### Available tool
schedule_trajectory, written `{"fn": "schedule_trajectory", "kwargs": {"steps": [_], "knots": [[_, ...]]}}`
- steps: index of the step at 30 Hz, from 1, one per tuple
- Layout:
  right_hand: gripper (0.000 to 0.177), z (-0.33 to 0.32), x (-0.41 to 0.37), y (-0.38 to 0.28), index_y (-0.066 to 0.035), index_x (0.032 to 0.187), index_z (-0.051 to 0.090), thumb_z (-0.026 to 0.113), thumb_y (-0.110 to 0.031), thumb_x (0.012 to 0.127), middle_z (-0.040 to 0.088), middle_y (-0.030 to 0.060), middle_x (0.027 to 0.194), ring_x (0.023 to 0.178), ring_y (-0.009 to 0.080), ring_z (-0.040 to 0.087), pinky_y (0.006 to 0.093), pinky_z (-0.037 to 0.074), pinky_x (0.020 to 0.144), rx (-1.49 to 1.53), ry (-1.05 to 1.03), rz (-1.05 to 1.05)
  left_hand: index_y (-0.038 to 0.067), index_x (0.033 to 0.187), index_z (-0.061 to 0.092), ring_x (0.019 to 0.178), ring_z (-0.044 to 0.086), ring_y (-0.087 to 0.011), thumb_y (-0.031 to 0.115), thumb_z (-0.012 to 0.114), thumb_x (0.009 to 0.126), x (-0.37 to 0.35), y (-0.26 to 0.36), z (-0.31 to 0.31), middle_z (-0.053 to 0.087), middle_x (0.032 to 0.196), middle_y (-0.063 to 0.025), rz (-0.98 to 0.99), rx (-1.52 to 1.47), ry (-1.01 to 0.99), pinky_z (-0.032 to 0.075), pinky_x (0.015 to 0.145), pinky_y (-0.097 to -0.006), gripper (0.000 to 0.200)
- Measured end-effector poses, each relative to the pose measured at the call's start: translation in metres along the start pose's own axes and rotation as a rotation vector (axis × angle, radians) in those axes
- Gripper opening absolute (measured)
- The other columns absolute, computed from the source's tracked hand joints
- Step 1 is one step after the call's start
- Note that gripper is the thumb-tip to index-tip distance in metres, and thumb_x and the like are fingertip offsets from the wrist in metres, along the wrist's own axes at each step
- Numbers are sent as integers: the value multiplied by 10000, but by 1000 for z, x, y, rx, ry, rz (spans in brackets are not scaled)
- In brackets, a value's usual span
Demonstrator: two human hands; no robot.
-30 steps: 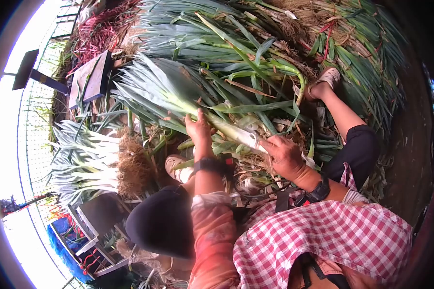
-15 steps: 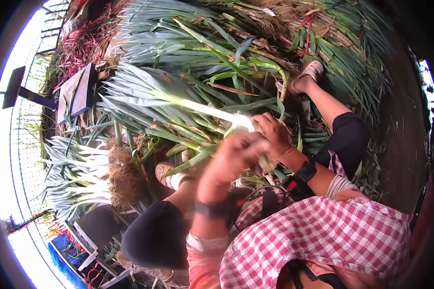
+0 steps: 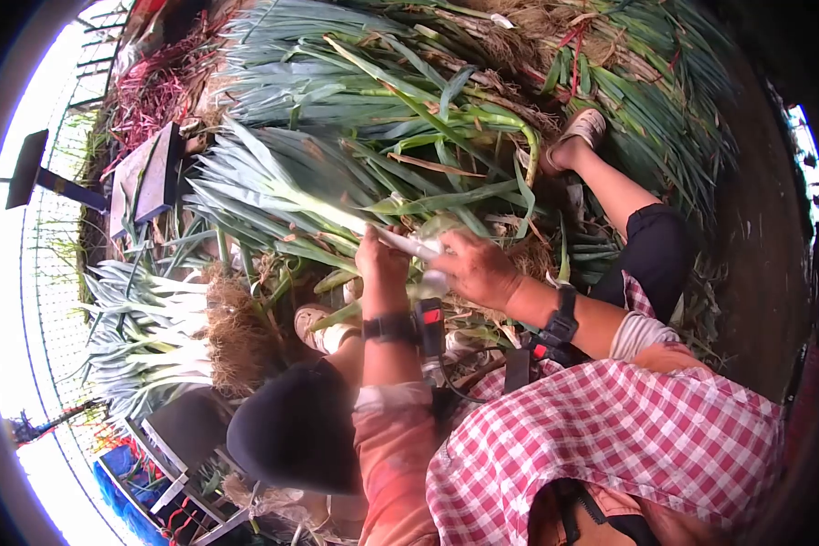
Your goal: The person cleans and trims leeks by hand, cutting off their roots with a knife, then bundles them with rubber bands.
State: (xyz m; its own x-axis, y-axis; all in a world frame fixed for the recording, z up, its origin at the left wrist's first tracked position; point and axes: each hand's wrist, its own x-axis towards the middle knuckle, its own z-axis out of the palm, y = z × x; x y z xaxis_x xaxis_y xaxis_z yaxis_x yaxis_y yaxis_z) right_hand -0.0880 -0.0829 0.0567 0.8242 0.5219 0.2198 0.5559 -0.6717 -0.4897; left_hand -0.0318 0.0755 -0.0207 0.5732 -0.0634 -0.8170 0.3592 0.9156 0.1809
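Note:
A leek [image 3: 332, 214] lies across the leaves in front of me, its blue-green tops fanned to the left and its white shank toward me. My left hand [image 3: 382, 259] is closed round the shank. At the root end my right hand [image 3: 478, 268] is closed against the shank, with its fingertips blurred. Pale, smeared leaf matter shows beside those fingers; its exact shape I cannot make out. Under the held leek spreads a pile of untrimmed leeks [image 3: 309, 100] with long green leaves.
Several white-shanked leeks with brown roots [image 3: 237, 332] are stacked at the left. Beyond them stand a scale [image 3: 141, 177] and a crate [image 3: 168, 487]. More leeks tied with red string [image 3: 581, 59] lie at the upper right. My knees and sandals [image 3: 587, 127] flank the work area.
My left hand has moved up and left, from the root end onto the shank. The right hand has shifted left and slightly down. The leek's root end has also moved left.

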Motion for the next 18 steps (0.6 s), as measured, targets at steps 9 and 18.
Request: {"fn": "schedule_trajectory", "kwargs": {"steps": [9, 18], "knots": [[386, -113, -102, 48, -34, 1047, 488, 546, -16, 666, 566, 170, 846, 838, 351, 553, 388, 444, 725, 98, -204, 544, 17, 859, 444, 523, 404, -146, 343, 401, 878, -8, 51, -6, 415, 653, -53, 334, -234, -169, 346, 413, -248, 330], [421, -24, 74, 17, -10, 1109, 478, 562, -290, 806, 540, 158, 1049, 938, 259, 547, 300, 442, 800, 470, 66, 75, 6, 913, 424, 524, 392, -143, 300, 386, 887, -24, 32, -2, 421, 703, -59, 313, -137, -169, 339, 410, -252, 297]]}}
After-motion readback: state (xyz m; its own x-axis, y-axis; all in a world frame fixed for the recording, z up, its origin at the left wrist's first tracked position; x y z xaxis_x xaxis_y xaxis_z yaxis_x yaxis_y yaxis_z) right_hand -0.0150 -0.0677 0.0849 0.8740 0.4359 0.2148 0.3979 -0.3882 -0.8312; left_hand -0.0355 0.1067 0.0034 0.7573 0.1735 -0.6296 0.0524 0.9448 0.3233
